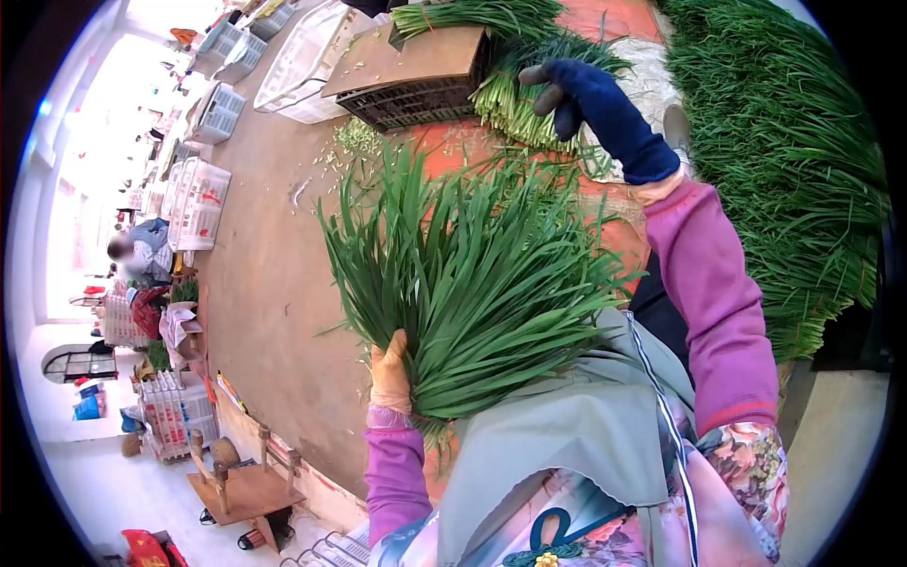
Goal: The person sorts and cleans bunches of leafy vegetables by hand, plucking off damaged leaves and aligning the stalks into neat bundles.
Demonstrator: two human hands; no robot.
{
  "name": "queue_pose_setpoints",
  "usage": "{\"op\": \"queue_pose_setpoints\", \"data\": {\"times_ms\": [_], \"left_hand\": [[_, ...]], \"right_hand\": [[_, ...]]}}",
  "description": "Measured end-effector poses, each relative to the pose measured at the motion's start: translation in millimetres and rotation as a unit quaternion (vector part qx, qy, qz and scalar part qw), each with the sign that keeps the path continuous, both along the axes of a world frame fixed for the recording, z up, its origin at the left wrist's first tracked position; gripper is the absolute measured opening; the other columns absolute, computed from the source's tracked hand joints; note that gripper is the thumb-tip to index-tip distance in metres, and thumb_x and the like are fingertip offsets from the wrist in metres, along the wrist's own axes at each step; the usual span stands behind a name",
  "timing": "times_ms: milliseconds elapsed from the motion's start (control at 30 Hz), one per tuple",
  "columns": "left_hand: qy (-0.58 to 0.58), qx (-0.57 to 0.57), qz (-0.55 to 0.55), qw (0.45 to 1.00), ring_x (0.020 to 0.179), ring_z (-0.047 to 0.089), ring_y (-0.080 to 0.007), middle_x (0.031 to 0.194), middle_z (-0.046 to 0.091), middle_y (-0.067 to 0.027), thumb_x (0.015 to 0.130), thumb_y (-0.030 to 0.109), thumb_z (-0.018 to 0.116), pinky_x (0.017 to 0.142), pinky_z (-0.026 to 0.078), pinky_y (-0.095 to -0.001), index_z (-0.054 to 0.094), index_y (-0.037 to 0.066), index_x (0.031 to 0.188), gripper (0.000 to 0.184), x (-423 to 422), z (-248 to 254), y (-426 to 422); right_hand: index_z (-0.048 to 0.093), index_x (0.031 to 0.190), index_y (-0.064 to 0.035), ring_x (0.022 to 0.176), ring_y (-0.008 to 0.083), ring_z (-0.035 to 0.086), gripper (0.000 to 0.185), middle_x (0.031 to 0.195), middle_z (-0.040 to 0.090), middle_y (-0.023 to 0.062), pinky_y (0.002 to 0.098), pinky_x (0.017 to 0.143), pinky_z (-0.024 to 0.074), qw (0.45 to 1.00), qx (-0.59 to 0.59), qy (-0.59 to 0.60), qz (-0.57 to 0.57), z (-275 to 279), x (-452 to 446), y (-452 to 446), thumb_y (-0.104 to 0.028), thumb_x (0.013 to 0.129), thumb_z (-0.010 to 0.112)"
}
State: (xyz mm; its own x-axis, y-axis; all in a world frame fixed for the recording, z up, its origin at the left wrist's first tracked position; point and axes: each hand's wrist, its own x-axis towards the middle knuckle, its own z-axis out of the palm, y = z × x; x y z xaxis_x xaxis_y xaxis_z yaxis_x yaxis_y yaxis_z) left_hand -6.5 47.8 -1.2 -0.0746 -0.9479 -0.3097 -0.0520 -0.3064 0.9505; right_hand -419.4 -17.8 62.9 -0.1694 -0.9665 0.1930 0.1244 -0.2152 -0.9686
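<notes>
A large fanned bunch of long green leafy stalks [472,274] lies across the front of my body. My left hand [390,373], in an orange glove, is wrapped round the lower left side of the bunch. Raised above the bunch at the right, my right hand [565,93] wears a dark blue glove with grey fingertips; its fingers are bent and apart, with nothing between them. Just behind it, bundles with pale stem ends [515,111] lie beside a board on a black crate [416,66].
A big heap of green stalks [765,142] fills the right side. White plastic crates [200,203] stand along the left, near people [146,250] at work. A wooden stool [248,491] is at the lower left. Trimmings [357,139] litter the floor.
</notes>
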Motion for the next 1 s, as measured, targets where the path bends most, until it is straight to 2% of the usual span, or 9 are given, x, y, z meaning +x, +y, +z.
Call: {"op": "queue_pose_setpoints", "data": {"times_ms": [167,233,367,533,567,633,700,900,1000], "left_hand": [[0.048,0.024,0.015,0.998,0.078,0.058,-0.0156,0.092,0.062,-0.006,0.084,0.012,0.055,0.07,0.048,-0.0276,0.059,-0.002,0.102,0.023,2,-4,-1],[-0.083,-0.029,-0.033,0.996,0.084,0.059,-0.0184,0.1,0.06,-0.0107,0.089,0.019,0.052,0.073,0.049,-0.0285,0.053,-0.001,0.112,0.03,6,-6,0],[-0.055,0.007,-0.024,0.998,0.083,0.058,-0.0182,0.099,0.06,-0.0096,0.089,0.018,0.053,0.073,0.049,-0.0287,0.053,0.001,0.114,0.03,-5,6,-1],[0.017,0.006,0.002,1.0,0.078,0.057,-0.0128,0.093,0.062,-0.0038,0.083,0.012,0.057,0.069,0.046,-0.0251,0.058,-0.002,0.105,0.026,-11,5,-1],[0.015,0.006,0.003,1.0,0.078,0.057,-0.0128,0.093,0.062,-0.0038,0.083,0.012,0.057,0.069,0.046,-0.0251,0.058,-0.002,0.105,0.026,-12,7,-1],[0.003,-0.004,0.018,1.0,0.079,0.056,-0.0122,0.092,0.062,-0.0034,0.085,0.012,0.055,0.071,0.046,-0.0255,0.058,-0.003,0.104,0.025,-14,8,2],[-0.018,-0.009,-0.006,1.0,0.088,0.055,-0.0145,0.101,0.059,-0.006,0.08,0.013,0.06,0.078,0.044,-0.0267,0.053,-0.003,0.112,0.036,2,-3,-3],[-0.197,-0.255,-0.212,0.923,0.131,0.021,-0.0265,0.144,0.016,-0.0173,0.044,0.015,0.083,0.108,0.018,-0.0341,0.003,0.0,0.14,0.125,-29,40,28],[-0.353,-0.257,-0.19,0.879,0.125,0.033,-0.0311,0.137,0.028,-0.0233,0.051,0.013,0.081,0.103,0.028,-0.0358,0.005,0.0,0.14,0.117,-46,36,29]], "right_hand": [[0.054,0.115,-0.0086,0.059,0.0044,0.053,0.034,0.096,0.063,0.0051,0.0225,0.049,0.0475,0.995,0.051,0.073,-0.04,-18,12,13,-0.017,0.083,0.061],[0.05,0.122,-0.0085,0.046,0.0059,0.041,0.042,0.084,0.061,-0.0017,0.0196,0.048,0.0382,0.928,-0.252,0.243,-0.126,-24,29,2,-0.017,0.083,0.061],[0.042,0.13,-0.0301,0.045,0.0198,0.05,0.06,0.056,0.052,0.0109,0.0307,0.044,0.042,0.857,-0.246,0.439,-0.113,8,70,6,-0.016,0.076,0.063],[0.058,0.112,-0.0145,0.042,0.018,0.052,0.033,0.055,0.053,0.006,0.0289,0.039,0.0415,0.73,-0.301,0.607,-0.089,-10,87,-26,-0.021,0.08,0.056],[0.058,0.112,-0.0145,0.042,0.018,0.052,0.033,0.055,0.053,0.006,0.0289,0.039,0.0415,0.731,-0.302,0.606,-0.089,-13,79,-32,-0.021,0.08,0.056],[0.06,0.101,-0.0051,0.044,0.0126,0.052,0.025,0.057,0.052,0.003,0.0255,0.039,0.0415,0.978,-0.144,0.038,0.146,-1,57,-26,-0.02,0.086,0.049],[0.059,0.103,-0.0025,0.05,0.0092,0.053,0.029,0.064,0.057,0.0032,0.0224,0.043,0.0432,0.993,-0.085,-0.078,-0.024,9,40,-9,-0.023,0.091,0.042],[0.054,0.115,-0.0062,0.054,0.005,0.051,0.032,0.077,0.061,0.0026,0.0177,0.05,0.041,0.991,0.007,0.006,-0.131,-21,5,50,-0.028,0.092,0.045],[0.055,0.113,-0.0067,0.053,0.005,0.05,0.027,0.078,0.06,0.0028,0.0178,0.048,0.0422,0.991,0.037,-0.006,-0.126,-34,0,79,-0.019,0.09,0.05]]}}
